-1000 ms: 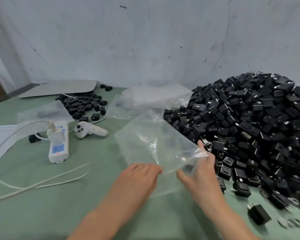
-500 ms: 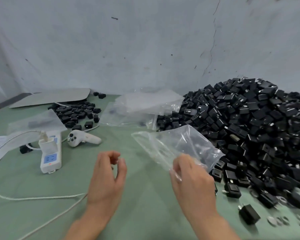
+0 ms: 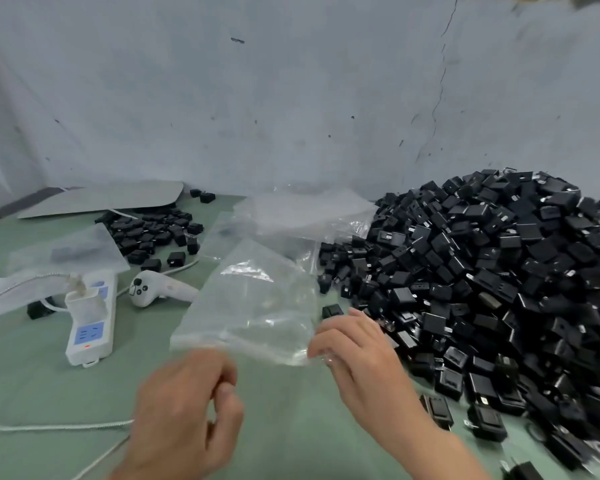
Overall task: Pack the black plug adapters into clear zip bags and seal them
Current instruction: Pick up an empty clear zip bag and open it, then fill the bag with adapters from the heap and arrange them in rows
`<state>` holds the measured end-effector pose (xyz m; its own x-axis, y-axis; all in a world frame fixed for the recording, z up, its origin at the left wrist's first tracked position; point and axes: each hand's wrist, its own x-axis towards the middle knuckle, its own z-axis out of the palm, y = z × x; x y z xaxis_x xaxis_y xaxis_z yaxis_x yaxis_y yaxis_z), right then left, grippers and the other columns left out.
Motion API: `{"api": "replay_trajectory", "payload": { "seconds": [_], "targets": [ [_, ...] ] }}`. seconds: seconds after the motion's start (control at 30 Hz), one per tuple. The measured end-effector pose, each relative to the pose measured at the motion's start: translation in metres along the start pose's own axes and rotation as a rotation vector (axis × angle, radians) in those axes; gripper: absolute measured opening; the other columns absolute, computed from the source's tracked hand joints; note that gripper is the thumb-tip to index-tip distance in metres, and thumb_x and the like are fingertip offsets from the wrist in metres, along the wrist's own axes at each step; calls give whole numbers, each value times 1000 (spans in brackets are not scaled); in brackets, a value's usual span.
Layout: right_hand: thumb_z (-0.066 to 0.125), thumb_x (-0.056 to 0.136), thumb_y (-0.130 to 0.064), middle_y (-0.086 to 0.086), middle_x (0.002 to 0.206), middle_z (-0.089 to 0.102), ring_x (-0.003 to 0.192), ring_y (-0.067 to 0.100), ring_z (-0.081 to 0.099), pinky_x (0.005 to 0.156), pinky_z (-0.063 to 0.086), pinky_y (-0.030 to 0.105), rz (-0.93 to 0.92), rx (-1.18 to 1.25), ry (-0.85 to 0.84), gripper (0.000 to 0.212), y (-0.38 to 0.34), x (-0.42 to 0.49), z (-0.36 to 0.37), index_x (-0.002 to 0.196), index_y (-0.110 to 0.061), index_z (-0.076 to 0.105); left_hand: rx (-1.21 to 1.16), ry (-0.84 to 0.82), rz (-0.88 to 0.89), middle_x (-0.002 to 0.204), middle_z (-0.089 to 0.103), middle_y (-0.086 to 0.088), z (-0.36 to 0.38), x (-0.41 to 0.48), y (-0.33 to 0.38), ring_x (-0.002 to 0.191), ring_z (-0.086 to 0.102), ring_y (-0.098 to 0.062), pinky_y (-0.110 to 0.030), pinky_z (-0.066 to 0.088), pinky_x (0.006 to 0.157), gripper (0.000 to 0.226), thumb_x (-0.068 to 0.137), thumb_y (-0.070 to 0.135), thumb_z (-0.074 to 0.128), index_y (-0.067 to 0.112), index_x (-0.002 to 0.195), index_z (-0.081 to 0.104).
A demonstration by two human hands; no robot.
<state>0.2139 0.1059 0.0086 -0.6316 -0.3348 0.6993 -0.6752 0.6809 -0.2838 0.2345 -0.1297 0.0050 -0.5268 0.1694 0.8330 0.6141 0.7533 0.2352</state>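
right hand [image 3: 361, 355]: fingers curled, pinching the lower right corner of the clear zip bag [image 3: 253, 306].
left hand [image 3: 187, 410]: fingers curled in, thumb close to the index finger, knuckles just under the bag's lower edge. It is blurred, so I cannot tell if it has the edge or nothing.
clear zip bag: off the table, spread flat and tilted, running up and left from the right hand. It is creased, with glare across the middle.
lone adapter [image 3: 331, 310]: on the table just past the right fingertips, beside the bag's right edge.
big pile [image 3: 482, 289]: black plug adapters heaped on the right of the table up to the wall. The near edge is right beside the right hand and spills on towards the camera.
in the way: the held bag covers the table behind it and overlaps the handle end of the white controller [image 3: 160, 289].
spare bags [image 3: 309, 209]: a loose clear stack behind the held bag, touching the big pile.
small pile [image 3: 153, 230]: more adapters, far left, well apart from both hands.
power strip [image 3: 90, 317]: white, left of the controller, with a white charger plugged in — another clear bag [image 3: 66, 251] lies over its far end.
cable [image 3: 49, 426]: white braided, running across the green table [image 3: 291, 427] left of the left hand.
grey board [image 3: 101, 199]: flat, against the wall behind the small pile.
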Motion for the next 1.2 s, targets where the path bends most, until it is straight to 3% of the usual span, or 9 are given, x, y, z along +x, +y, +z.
{"api": "replay_trajectory", "payload": {
  "seconds": [0.13, 0.3, 0.53, 0.67, 0.77, 0.83, 0.97, 1.1, 1.2],
  "targets": [
    [53, 92, -10, -25, 101, 62, 104, 1, 55, 90, 39, 16, 203, 255, -198, 29, 21, 14, 17, 94, -39, 56, 223, 69, 102, 105, 51, -3, -7, -13, 10, 87, 51, -23, -33, 37, 89, 28, 86, 44, 53, 22, 104, 55],
    [58, 88, 0, -27, 101, 63, 99, -1, 58, 88, 45, 23, 264, 245, -307, 41, 39, 8, 37, 96, -40, 55, 320, 90, 162, 114, 58, -6, 4, -20, 23, 109, 55, -21, -41, 45, 92, 44, 73, 46, 64, 27, 113, 61],
    [52, 86, -47, -30, 99, 64, 86, -7, 58, 75, 41, 16, 518, 467, -397, 25, 34, -16, 33, 106, -45, 66, 282, -637, -87, 74, 69, 9, 28, -22, 15, 57, 67, -12, -23, 50, 44, 47, 72, 60, 44, 28, 83, 76],
    [50, 93, -65, -39, 126, 48, 115, -16, 45, 97, 39, 18, 520, 276, -423, 38, 34, -23, 30, 128, -51, 49, 207, -724, -147, 69, 61, 8, 36, -18, 33, 57, 64, -14, -27, 47, 38, 34, 84, 39, 41, 23, 73, 70],
    [35, 97, -68, -27, 143, 39, 134, -5, 33, 112, 28, 24, 378, -59, -272, 52, 28, -30, 23, 144, -46, 35, 159, -524, -424, 98, 58, 11, 37, -12, 35, 92, 59, -9, -31, 49, 76, 25, 104, 44, 28, 30, 100, 49],
    [44, 98, -57, -9, 150, 41, 140, 13, 35, 114, 30, 33, 452, -329, -148, 59, 25, -35, 20, 151, -32, 35, -4, -462, -588, 82, 56, 8, 37, -14, 33, 77, 53, -12, -30, 45, 75, 25, 102, 48, 36, 27, 92, 46],
    [37, 104, -42, 9, 165, 11, 152, 31, 7, 120, 21, 42, 652, -473, -442, 49, 26, -46, 24, 151, -30, 30, -65, -468, -590, 64, 47, 4, 37, -10, 39, 59, 45, -12, -27, 37, 61, 25, 100, 44, 43, 29, 80, 45],
    [75, 82, -24, 11, 127, 54, 117, 34, 54, 89, 52, 43, 565, -472, -257, 42, 30, -46, 23, 122, -19, 63, -64, -512, -557, 67, 48, 5, 36, -12, 44, 59, 44, -12, -28, 37, 60, 26, 100, 46, 40, 28, 82, 45],
    [66, 87, -41, 16, 147, 45, 135, 36, 44, 108, 42, 45, 581, -498, -255, 70, 40, -36, 28, 149, -17, 44, -55, -533, -567, 64, 45, 3, 35, -10, 47, 58, 44, -10, -26, 38, 62, 26, 101, 46, 39, 28, 83, 44]
  ]
}}
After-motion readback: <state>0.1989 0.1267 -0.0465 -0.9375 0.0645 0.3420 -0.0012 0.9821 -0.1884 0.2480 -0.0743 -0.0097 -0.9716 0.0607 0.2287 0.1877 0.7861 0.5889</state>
